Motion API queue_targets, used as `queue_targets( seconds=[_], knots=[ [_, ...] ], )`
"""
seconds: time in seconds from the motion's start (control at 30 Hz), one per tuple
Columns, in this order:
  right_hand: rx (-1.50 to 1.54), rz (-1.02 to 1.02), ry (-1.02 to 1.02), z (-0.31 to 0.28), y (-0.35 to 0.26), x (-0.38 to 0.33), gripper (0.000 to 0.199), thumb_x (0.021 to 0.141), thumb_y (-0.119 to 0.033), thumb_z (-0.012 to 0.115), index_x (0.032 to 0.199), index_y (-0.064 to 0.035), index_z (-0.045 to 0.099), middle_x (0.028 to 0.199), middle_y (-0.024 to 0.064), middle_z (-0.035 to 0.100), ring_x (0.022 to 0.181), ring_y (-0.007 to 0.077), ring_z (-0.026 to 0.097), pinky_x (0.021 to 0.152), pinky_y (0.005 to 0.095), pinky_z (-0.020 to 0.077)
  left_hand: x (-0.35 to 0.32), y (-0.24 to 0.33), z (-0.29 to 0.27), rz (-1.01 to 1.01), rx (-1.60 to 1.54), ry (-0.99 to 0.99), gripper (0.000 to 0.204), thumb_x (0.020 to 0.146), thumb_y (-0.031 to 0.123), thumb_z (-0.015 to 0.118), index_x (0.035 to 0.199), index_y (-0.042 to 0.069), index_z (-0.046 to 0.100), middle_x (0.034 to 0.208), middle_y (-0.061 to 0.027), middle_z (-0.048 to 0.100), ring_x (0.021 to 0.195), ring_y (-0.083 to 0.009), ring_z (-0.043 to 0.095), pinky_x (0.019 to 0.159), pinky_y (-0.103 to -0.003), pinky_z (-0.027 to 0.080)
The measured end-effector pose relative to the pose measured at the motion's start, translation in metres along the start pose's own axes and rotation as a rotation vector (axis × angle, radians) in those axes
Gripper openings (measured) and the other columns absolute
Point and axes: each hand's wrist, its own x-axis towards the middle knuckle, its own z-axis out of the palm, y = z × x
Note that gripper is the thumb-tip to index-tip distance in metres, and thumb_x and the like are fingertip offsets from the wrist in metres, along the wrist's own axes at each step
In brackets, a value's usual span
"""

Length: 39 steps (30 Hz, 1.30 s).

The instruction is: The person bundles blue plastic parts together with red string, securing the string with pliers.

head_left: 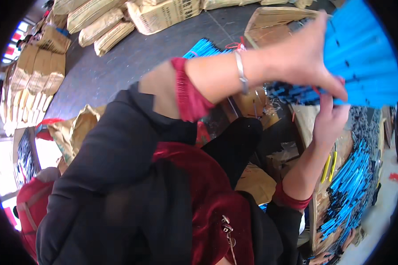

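Two hands, one bundle | left hand (pixel 303 57) and right hand (pixel 329 119), fingers clamped on a raised bundle of thin blue plastic rods (pixel 362 62) | more blue rods (pixel 349 185) heaped lower right, too many to count.

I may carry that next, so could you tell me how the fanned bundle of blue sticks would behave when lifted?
The bundle of blue sticks probably splays easily: it already fans out above the left hand and right hand. The sticks look thin and straight, so likely light, stiff, and prone to slipping out singly.

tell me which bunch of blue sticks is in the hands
The fanned blue bundle at upper right, gripped by both left hand and right hand; the others lie loose below.
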Motion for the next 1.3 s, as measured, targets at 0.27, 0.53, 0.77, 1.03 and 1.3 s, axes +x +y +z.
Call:
queue_targets(
  seconds=[0.27, 0.53, 0.77, 1.03, 1.3],
  knots=[
    [0.438, 0.273, -0.568, 0.146, -0.02, -0.008, 0.061, 0.076, -0.039, 0.071, 0.112, 0.005, 0.05, 0.108, 0.023, 0.059, 0.099, 0.028, 0.06, 0.081, 0.0349, 0.0467, -0.126, 0.016, -0.162, -0.467, -0.144, 0.398, 0.06, 0.082, 0.024, 0.064, 0.129, -0.002, 0.037, 0.116, -0.0147, 0.055, 0.106, -0.0233, 0.056, 0.09, -0.038, 0.048],
    [0.109, 0.475, -0.795, 0.214, 0.068, -0.1, 0.05, 0.081, -0.008, 0.066, 0.125, 0.0025, 0.045, 0.114, 0.0169, 0.059, 0.098, 0.0234, 0.061, 0.085, 0.0325, 0.0478, -0.344, -0.038, -0.267, -0.773, -0.701, 1.0, 0.07, 0.085, 0.043, 0.054, 0.137, 0.001, 0.03, 0.132, -0.0195, 0.045, 0.116, -0.0342, 0.05, 0.098, -0.049, 0.04],
    [-0.085, 0.51, -0.676, 0.253, 0.102, -0.024, 0.043, 0.08, -0.002, 0.063, 0.12, 0.0054, 0.048, 0.104, 0.0159, 0.062, 0.09, 0.0226, 0.063, 0.081, 0.0314, 0.0491, -0.373, -0.118, -0.335, -0.848, -0.863, 1.072, 0.079, 0.078, 0.048, 0.061, 0.136, 0.003, 0.032, 0.13, -0.019, 0.047, 0.115, -0.0349, 0.05, 0.099, -0.049, 0.04],
    [-0.755, -0.278, -0.067, 0.256, 0.06, 0.124, 0.027, 0.081, -0.004, 0.063, 0.105, 0.0082, 0.058, 0.108, 0.0208, 0.058, 0.095, 0.0304, 0.059, 0.082, 0.0344, 0.0482, -0.328, -0.15, -0.422, -1.203, -0.98, 0.916, 0.079, 0.075, 0.045, 0.066, 0.132, -0.001, 0.037, 0.124, -0.0177, 0.053, 0.108, -0.0315, 0.056, 0.093, -0.044, 0.046],
    [-0.731, 0.809, 0.108, 0.199, 0.09, 0.195, 0.05, 0.086, -0.024, 0.06, 0.124, 0.0055, 0.045, 0.116, 0.0138, 0.057, 0.106, 0.0201, 0.053, 0.09, 0.0299, 0.0419, -0.252, -0.137, -0.536, -1.534, -0.902, 0.649, 0.067, 0.08, 0.039, 0.061, 0.127, -0.005, 0.041, 0.116, -0.0172, 0.058, 0.1, -0.0267, 0.061, 0.087, -0.04, 0.051]
  ],
)
